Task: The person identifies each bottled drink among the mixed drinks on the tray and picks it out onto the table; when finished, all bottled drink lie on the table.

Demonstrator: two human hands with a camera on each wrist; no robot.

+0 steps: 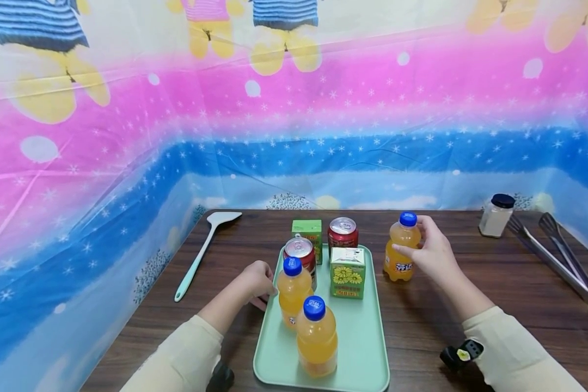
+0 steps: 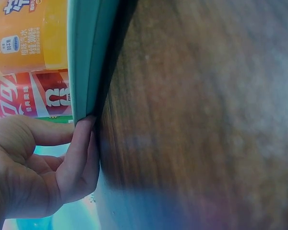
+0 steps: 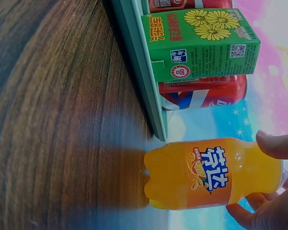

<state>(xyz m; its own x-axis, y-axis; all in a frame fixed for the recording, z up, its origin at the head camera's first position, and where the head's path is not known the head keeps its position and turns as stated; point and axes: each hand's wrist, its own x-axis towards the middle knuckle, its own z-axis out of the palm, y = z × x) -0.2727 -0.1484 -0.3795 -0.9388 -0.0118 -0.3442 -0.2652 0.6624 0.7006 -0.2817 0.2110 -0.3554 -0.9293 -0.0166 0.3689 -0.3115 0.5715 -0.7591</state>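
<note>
My left hand pinches the left rim of a light green tray, thumb on the inner side and fingers outside, as the left wrist view shows. By its upper part, my right hand grips an orange soda bottle with a blue cap, upright to the right of the tray; whether its base touches the table cannot be told. On the tray stand two more orange soda bottles, two red soda cans and two green drink cartons. The front bottles partly hide one can.
A spatula with a pale green handle lies on the dark wooden table at the left. Toward the right back are a black-lidded jar and metal tongs. A patterned cloth hangs behind the table.
</note>
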